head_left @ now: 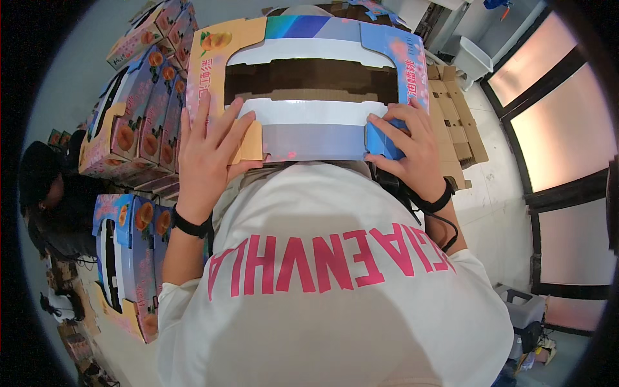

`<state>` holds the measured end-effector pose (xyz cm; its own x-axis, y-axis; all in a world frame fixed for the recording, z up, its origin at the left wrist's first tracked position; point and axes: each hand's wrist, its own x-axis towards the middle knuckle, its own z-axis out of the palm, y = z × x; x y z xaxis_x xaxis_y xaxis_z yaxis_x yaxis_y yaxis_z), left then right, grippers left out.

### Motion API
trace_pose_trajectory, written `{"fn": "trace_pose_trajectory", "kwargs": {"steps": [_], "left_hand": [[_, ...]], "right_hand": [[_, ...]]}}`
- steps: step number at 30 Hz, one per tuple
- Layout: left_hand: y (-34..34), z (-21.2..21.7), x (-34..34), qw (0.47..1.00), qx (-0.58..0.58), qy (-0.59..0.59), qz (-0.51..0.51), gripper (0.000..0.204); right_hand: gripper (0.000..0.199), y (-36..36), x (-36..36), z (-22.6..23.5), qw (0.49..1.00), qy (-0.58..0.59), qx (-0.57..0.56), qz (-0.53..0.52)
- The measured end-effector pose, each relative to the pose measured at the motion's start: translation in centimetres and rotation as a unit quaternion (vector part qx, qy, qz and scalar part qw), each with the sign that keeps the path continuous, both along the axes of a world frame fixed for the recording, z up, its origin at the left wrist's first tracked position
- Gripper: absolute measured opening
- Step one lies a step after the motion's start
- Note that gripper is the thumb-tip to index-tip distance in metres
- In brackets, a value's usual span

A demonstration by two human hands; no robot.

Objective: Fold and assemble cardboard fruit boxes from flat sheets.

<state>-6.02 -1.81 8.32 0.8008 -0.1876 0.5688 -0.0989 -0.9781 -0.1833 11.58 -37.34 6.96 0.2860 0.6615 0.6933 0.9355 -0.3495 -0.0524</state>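
A printed cardboard gift box [312,147] lies in front of me, with a wide cut-out window in its top. Orange and blue corner panels with fruit pictures flank pale strips along the window, through which the brown inside shows. My left hand [213,145] grips the near left corner, its fingers spread over the orange panel and its thumb by the near edge. At the near right corner, my right hand [411,145] holds the blue panel with bent fingers, the thumb low on the near side. The undersides of both corners are hidden.
Similar finished boxes [145,122] are stacked at the left, with more boxes [129,258] below them. A person in dark clothes [55,200] is beyond these at far left. Flattened brown cardboard [454,116] lies right of my box. Framed glass panels [567,122] line the right side.
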Motion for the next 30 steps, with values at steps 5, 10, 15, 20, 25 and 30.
{"fn": "trace_pose_trajectory", "kwargs": {"steps": [5,10,15,20,25,30], "left_hand": [[0.22,-0.12,-0.06,1.000,0.012,0.008,0.007,0.086],[0.51,-0.36,0.08,0.999,0.034,-0.003,0.007,0.087],[0.55,-0.63,0.26,0.998,0.064,-0.015,-0.003,0.080],[0.50,-0.73,0.22,0.996,0.077,-0.034,-0.006,0.080],[0.50,-0.80,0.15,0.997,0.073,-0.031,0.009,0.079],[-0.02,-0.56,0.06,0.998,0.049,-0.031,0.003,0.080]], "right_hand": [[0.061,0.04,-0.08,0.03,1.000,0.002,0.015,0.007],[0.061,0.17,-0.02,-0.07,1.000,0.005,0.019,0.010],[0.062,0.24,0.16,-0.21,1.000,-0.002,0.022,0.012],[0.062,0.20,0.36,-0.19,1.000,-0.001,0.020,0.013],[0.062,0.11,0.35,0.01,0.999,-0.004,0.026,0.019],[0.062,0.10,0.29,-0.21,1.000,-0.002,0.008,0.003]]}}
